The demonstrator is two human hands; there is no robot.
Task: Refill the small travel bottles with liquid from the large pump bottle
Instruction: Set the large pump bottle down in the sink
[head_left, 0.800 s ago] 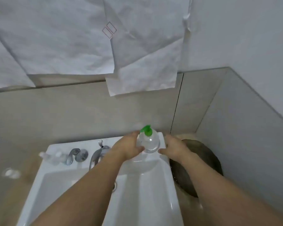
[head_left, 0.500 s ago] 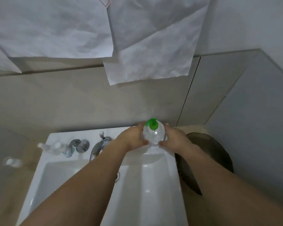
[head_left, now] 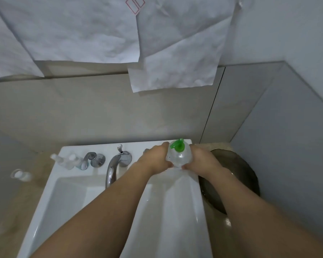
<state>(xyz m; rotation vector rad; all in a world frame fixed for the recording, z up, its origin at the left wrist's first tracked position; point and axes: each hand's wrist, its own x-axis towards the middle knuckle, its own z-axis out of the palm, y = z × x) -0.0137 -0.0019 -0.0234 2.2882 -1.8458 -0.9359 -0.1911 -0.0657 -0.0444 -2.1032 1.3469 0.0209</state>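
Pump bottle (head_left: 179, 157) sits at the back right corner of the sink (head_left: 185, 211), left hand (head_left: 154, 161) on its left side, right hand (head_left: 203, 162) on its right. Faucet (head_left: 113, 166) stands at the middle of the back ledge, a handle (head_left: 92, 159) to its left. 2 small travel bottles (head_left: 66, 161) lie on the ledge left of that handle. A 3rd small bottle (head_left: 21, 175) lies on the tabletop (head_left: 26, 198), left of the sink. A round dish (head_left: 237, 179) rests right of the sink, under the right forearm.
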